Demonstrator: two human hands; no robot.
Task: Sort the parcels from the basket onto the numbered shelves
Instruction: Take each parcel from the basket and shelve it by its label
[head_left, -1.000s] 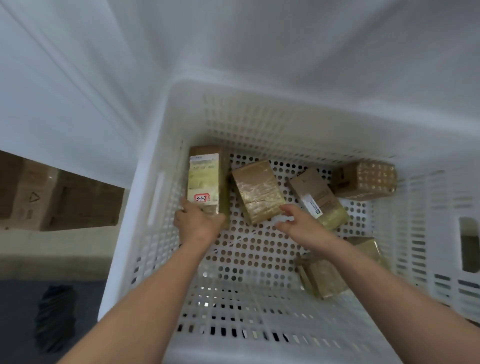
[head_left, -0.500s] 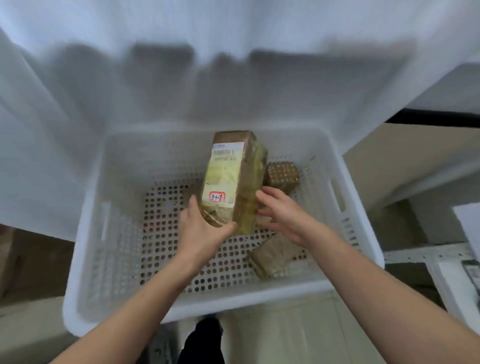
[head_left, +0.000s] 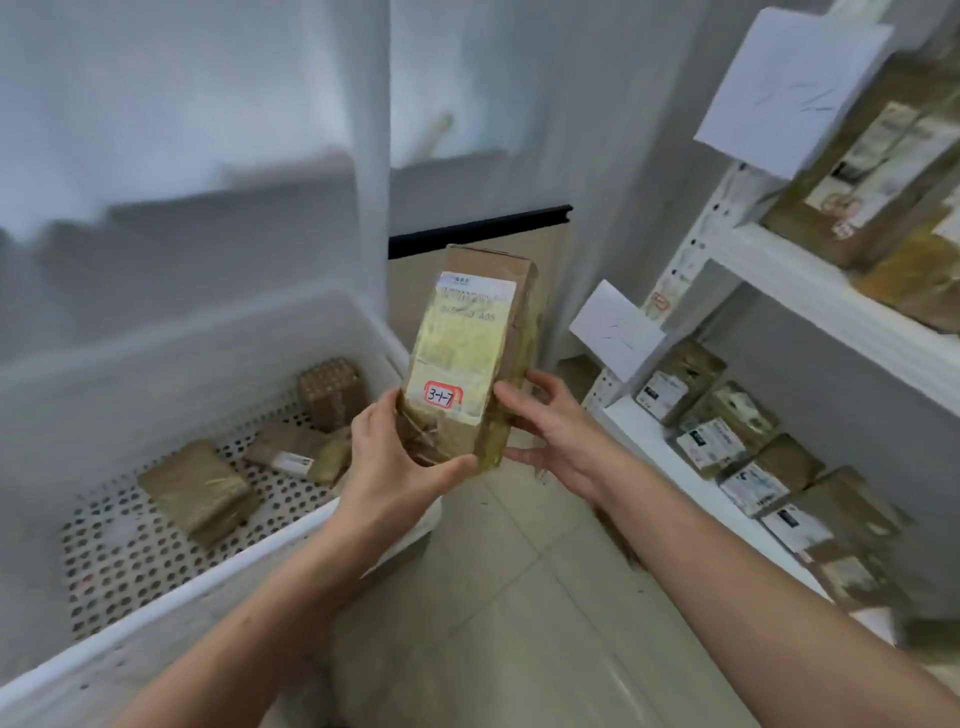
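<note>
I hold a tall brown taped parcel (head_left: 475, 353) upright in front of me, its label marked "3-1-7" in a red box. My left hand (head_left: 400, 457) grips its lower left corner, thumb under the bottom edge. My right hand (head_left: 550, 431) cups its lower right side with curled fingers. The white perforated basket (head_left: 156, 597) lies below to the left with several brown parcels (head_left: 200, 491) left inside. White numbered shelves (head_left: 810, 291) stand at the right.
Rows of labelled brown parcels (head_left: 727, 436) fill the lower shelf, and more parcels (head_left: 872, 176) sit on the upper one. White paper tags (head_left: 618, 330) hang from the shelf post. Beige tiled floor (head_left: 519, 597) shows between basket and shelves.
The parcel has been lifted out of the basket and carried right, toward the shelves. My view has swung right with it, and both hands now hold its lower end.
</note>
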